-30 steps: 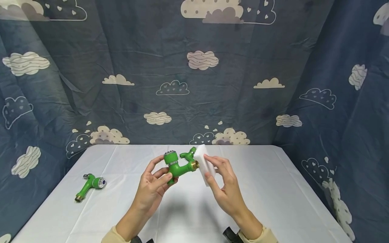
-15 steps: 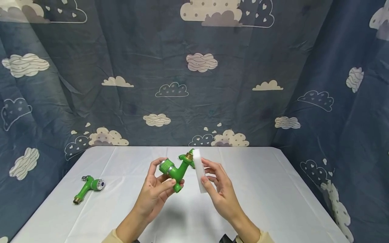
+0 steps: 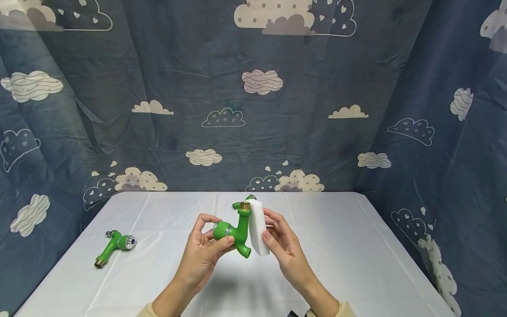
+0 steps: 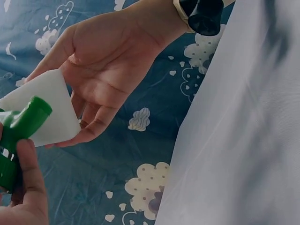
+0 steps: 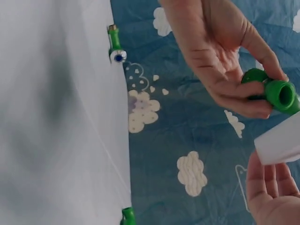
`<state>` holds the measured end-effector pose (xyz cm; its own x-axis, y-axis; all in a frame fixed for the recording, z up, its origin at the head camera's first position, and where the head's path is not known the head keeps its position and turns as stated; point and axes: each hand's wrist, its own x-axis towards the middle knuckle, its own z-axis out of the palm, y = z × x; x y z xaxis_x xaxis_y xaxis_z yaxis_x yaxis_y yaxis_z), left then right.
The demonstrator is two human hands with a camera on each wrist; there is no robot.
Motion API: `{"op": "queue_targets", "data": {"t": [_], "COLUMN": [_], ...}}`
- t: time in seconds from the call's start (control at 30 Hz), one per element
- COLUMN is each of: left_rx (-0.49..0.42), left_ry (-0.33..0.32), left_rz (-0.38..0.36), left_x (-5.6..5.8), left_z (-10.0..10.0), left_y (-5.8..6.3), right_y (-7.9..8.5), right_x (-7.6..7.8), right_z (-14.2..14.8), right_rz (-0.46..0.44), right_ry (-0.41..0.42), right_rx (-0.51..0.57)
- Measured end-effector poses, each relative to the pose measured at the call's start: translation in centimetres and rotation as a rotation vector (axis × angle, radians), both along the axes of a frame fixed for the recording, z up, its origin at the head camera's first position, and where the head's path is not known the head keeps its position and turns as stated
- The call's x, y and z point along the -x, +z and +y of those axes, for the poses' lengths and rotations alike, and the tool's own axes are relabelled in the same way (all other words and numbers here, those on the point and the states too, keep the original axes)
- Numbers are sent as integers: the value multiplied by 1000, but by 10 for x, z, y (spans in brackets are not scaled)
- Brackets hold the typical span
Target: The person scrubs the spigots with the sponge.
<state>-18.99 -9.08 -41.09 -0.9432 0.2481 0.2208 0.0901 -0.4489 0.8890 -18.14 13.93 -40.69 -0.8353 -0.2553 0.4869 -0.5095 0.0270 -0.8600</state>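
My left hand (image 3: 203, 257) grips a green faucet (image 3: 240, 232) by its knob side, thumb over the body. Its brass threaded end points up and its spout points down to the right. On the right, my right hand (image 3: 288, 253) pinches a white sponge block (image 3: 258, 231) between thumb and fingers, upright along the faucet's stem. Whether the two touch, I cannot tell. In the left wrist view the sponge (image 4: 58, 105) lies behind the faucet's spout (image 4: 33, 117). The right wrist view shows the faucet's round spout opening (image 5: 285, 95) above the sponge (image 5: 281, 143).
A second green faucet (image 3: 115, 247) lies on the left of the white-covered table (image 3: 336, 246). Farther back, another green faucet (image 3: 251, 197) is mostly hidden behind the held faucet and sponge. A dark cloud-patterned cloth (image 3: 301, 136) hangs around the table.
The held faucet has turned so its brass end, first pointing right toward the sponge, now points up. The sponge has moved slightly left and down, close beside the stem.
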Motion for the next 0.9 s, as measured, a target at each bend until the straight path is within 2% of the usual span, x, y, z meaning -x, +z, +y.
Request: {"op": "queue_targets", "data": {"t": [0.23,0.37,0.5,0.6,0.67,0.77,0.9], "left_rx": [31,29,32,56,70,71,-4], "left_ry": [47,85,199,316,371,416,436], "left_rz": [29,6,5,42,63,64,-3], "left_x": [-1,-3,-6,-8,-8,-7,-2], "left_z": [1,3,4,4,3,3,-1], "left_y": [-1,2,10,15,17,18,19], "right_y": [0,-1,-1,-1,-1,0,2], "right_x": [4,4,1,-1,-2,-3,-2], "right_z": [7,6,0,-3,-4,-2,0], "right_rz": [-121,-187,-259,-328,-364,-400,-422], "right_ry": [196,254,297,335,356,383,388], "right_rx": [129,183,191,199,206,217,232]}}
